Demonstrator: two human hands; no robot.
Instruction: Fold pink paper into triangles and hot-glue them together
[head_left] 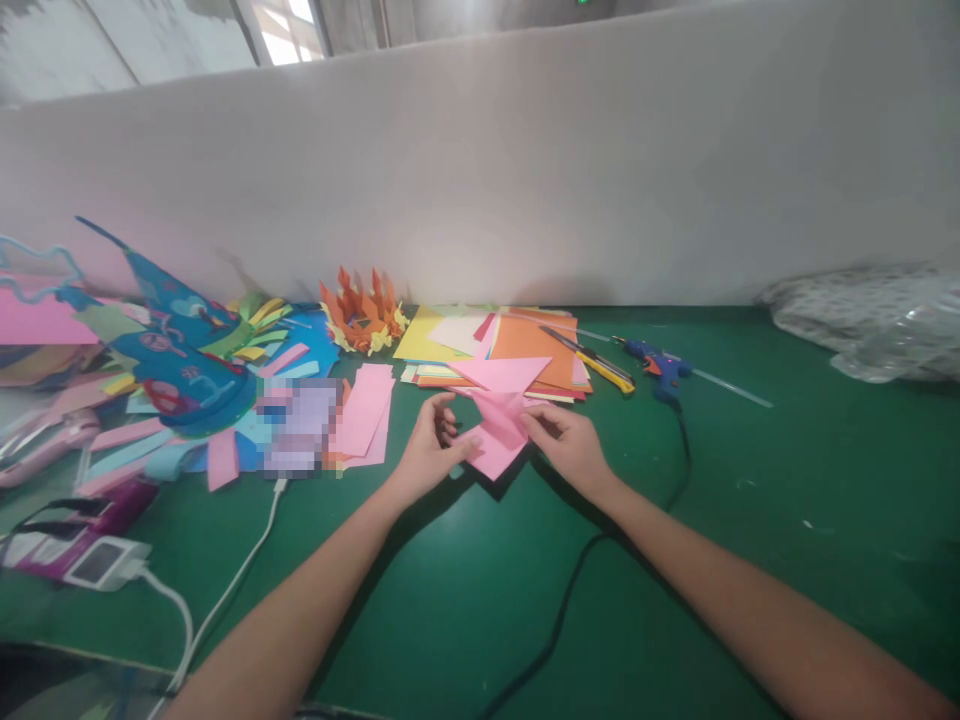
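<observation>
A sheet of pink paper (pixel 498 450), partly folded, is held up a little above the green table. My left hand (pixel 435 440) has its thumb on the paper's lower left part, with the other fingers curled behind. On the right edge, my right hand (pixel 566 440) pinches the same sheet between thumb and fingers. The sheet's upper part spreads into a wide pink flap in front of a stack of coloured paper (pixel 536 345). A yellow utility knife (pixel 611 372) lies on that stack's right side, beyond my right hand.
A blue glue gun (pixel 660 368) lies at the right, its black cord crossing the green table (pixel 750 590). Further left stand an orange paper crown (pixel 365 315), pink sheets (pixel 366 415) and blue cone hats (pixel 187 380). White cables (pixel 247 555) run at lower left. A wall (pixel 480 180) rises behind.
</observation>
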